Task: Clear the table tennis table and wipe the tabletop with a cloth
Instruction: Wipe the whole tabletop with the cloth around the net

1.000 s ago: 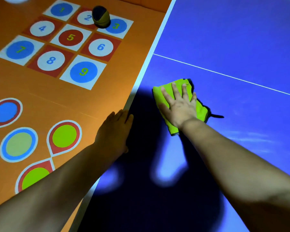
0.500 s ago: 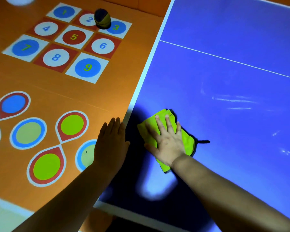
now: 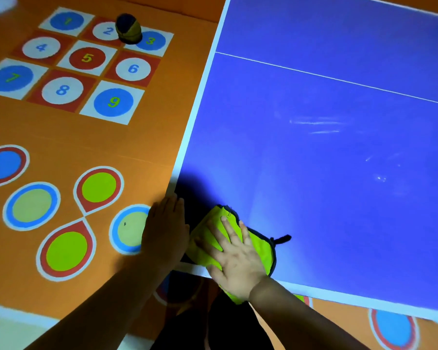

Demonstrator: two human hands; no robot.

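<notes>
Cloth (image 3: 210, 251) lies at the counter (image 3: 313, 173) corner under the right hand (image 3: 234, 261), fingers (image 3: 228, 227) spread flat on it. Left hand (image 3: 166, 233) rests flat at the edge, fingers released.

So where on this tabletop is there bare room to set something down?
Nearly all the blue tabletop is bare: everything between the white centre line and the near edge. Only the near-left corner is crowded, with the right hand flat on the green cloth, left hand alongside.

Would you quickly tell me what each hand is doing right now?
Left hand: open, flat on the table edge, holding nothing.
Right hand: open, pressing the cloth flat.
</notes>
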